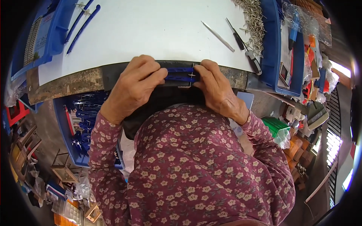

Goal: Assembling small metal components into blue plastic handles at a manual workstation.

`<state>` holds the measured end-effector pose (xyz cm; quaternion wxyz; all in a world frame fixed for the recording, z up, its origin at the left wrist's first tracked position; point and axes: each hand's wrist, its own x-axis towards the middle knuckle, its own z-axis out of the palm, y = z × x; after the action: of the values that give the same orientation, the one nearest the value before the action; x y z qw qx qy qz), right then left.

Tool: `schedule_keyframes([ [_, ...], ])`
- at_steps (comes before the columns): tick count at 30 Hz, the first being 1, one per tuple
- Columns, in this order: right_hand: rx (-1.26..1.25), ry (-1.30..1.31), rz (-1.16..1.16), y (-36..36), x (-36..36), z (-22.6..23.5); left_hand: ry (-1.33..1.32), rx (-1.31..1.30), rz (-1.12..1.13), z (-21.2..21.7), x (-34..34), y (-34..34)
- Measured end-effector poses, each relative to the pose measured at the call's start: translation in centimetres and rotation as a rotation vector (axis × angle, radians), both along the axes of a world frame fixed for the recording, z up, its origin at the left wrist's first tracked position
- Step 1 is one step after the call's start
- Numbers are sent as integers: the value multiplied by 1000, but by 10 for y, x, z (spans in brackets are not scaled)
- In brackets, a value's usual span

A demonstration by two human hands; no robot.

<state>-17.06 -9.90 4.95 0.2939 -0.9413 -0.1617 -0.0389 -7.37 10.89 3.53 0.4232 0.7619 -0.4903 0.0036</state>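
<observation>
At the table's near edge, two slim blue plastic strips [179,70] lie side by side across a black pad [169,63]. My left hand [139,83] is closed, thumb and fingers pinching the strips' left ends. At their right ends my right hand [218,88] is closed too, its fingertips pressed around a small metal pin piece [191,75] that crosses both strips. The fingers partly hide the ends of the strips.
Two similar blue strips [83,28] with metal pieces lie at the far left of the white tabletop [151,30]. A metal pin pile [253,26], a thin metal rod [218,35] and black-handled tools [253,62] lie right. Blue crates [271,49] flank the table; a blue bin [62,124] sits below left.
</observation>
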Motion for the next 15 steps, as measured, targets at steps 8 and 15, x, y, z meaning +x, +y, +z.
schedule_keyframes([
  [8, 72, -35, 101, 41, 32, -10, 49, -3, 130, 8, 13, 43],
  [15, 51, -164, 293, 85, 63, -16, 136, 84, 403, 17, 7, 91],
])
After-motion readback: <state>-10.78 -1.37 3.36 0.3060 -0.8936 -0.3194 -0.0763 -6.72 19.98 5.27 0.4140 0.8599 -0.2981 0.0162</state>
